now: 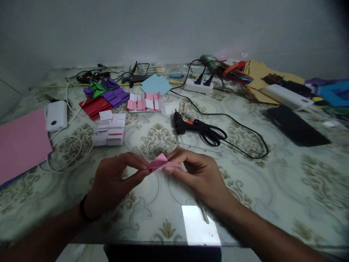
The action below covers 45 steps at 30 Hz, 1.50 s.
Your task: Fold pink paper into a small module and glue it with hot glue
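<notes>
A small folded piece of pink paper [160, 162] is held above the patterned tabletop, between both hands. My left hand [116, 178] pinches its left end between thumb and fingers. On the opposite end, my right hand [197, 174] grips the paper with thumb below and fingers above. One pink flap stands up between the hands. Beyond them lie folded white-and-pink paper pieces [116, 125] and another pink-and-white folded group [147, 102]. A black glue gun [180, 123] and scissors [214, 135] rest past my right hand.
Pink sheets [21, 145] and a white power bank [56, 115] with a looped cable are at the left. Red folded paper [96, 105] and purple folded paper [116, 94] lie behind. A power strip [199, 86] trails a black cord. A dark phone [297, 125] lies right.
</notes>
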Tool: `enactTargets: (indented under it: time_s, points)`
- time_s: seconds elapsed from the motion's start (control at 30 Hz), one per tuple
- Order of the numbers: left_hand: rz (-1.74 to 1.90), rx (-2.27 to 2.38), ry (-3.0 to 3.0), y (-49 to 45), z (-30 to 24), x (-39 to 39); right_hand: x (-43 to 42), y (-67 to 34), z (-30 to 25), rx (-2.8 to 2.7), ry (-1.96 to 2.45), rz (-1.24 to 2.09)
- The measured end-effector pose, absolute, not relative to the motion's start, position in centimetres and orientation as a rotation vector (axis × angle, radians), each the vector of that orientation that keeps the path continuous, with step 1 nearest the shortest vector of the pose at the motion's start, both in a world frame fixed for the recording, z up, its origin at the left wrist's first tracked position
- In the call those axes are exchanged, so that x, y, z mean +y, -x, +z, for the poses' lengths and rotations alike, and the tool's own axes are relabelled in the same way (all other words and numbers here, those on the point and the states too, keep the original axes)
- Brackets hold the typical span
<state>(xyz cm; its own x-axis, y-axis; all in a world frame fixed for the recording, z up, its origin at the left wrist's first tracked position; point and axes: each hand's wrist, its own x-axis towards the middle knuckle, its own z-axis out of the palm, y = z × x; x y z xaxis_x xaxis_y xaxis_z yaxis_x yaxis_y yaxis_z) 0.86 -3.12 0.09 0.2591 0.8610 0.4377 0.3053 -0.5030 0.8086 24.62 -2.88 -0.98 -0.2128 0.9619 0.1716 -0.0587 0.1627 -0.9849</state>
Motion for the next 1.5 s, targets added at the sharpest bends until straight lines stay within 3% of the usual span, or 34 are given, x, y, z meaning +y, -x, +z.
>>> enactTargets:
  time_s: [0.87,1.5]
  points:
    - [1.179,1.166,-1.969,-0.8,0.4,-3.1,-2.6,-24.7,-1.0,-1.279,1.114,1.291]
    - [1.159,0.945,-2.209,-1.2,0.4,-3.0,-3.0,-24.6,-1.0,-1.701,0.699,0.794]
